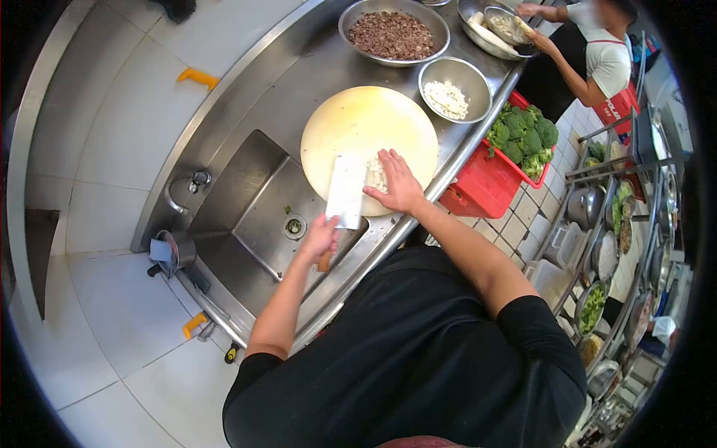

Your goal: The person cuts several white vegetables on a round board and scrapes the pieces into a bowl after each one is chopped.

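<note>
Left grip (322, 238) round cleaver (346, 189): broad, rectangular, bright silver, brown-handled

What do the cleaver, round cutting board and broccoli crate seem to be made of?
Cleaver: smooth metal blade, probably steel, from its bright sheen; the brown handle looks wooden.
Round cutting board: matte cream plastic or pale wood; no grain is discernible to settle it.
Broccoli crate: likely moulded plastic, judging by its even red and slight gloss.

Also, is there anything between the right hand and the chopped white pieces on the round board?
Nothing visible: the right hand is close beside the white pieces; the cleaver is on their other side.
</note>
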Demonstrator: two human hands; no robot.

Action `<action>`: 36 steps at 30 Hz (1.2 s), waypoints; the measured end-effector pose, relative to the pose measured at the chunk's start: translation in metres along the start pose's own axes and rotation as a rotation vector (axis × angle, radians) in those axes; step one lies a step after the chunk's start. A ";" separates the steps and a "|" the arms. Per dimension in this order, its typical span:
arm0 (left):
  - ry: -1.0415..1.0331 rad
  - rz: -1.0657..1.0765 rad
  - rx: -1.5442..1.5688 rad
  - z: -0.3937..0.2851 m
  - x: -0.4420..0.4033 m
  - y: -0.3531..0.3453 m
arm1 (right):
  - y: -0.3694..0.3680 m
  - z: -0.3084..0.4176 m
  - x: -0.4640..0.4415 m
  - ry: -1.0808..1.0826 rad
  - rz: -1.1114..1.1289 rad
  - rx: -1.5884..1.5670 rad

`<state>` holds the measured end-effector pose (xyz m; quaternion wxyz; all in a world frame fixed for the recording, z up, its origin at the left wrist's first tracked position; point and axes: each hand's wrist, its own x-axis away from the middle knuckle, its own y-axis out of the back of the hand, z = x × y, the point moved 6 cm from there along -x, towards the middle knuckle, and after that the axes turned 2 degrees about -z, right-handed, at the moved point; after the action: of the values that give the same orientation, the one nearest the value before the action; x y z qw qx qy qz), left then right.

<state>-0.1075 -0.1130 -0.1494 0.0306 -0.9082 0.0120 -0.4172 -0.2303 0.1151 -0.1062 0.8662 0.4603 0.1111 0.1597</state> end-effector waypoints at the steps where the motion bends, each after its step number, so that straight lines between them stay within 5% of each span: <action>1: 0.002 0.011 0.002 0.002 0.002 -0.023 | 0.000 0.000 0.000 0.004 -0.017 -0.007; 6: -0.110 -0.016 0.164 0.013 -0.004 -0.119 | 0.006 -0.004 0.001 -0.065 -0.132 -0.121; 12: -0.133 0.079 0.183 -0.004 -0.012 -0.145 | 0.013 -0.021 -0.001 -0.154 -0.371 -0.300; 20: -0.196 0.075 -0.001 -0.114 -0.013 -0.193 | 0.081 -0.075 -0.045 -0.126 -0.591 -0.645; 27: -0.257 0.114 -0.164 -0.227 -0.072 -0.271 | 0.159 -0.146 -0.097 -0.114 -0.565 -0.226; 30: -0.216 0.133 -0.213 -0.249 -0.098 -0.290 | 0.164 -0.189 -0.122 -0.175 -0.610 -0.275; 36: -0.101 0.053 -0.175 -0.263 -0.049 -0.275 | 0.172 -0.267 -0.176 -0.199 -0.637 -0.211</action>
<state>-0.3394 0.1517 0.0025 -0.0373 -0.9266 0.0710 -0.3674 -0.5140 0.3419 -0.1027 0.9219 0.3239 0.1471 -0.1537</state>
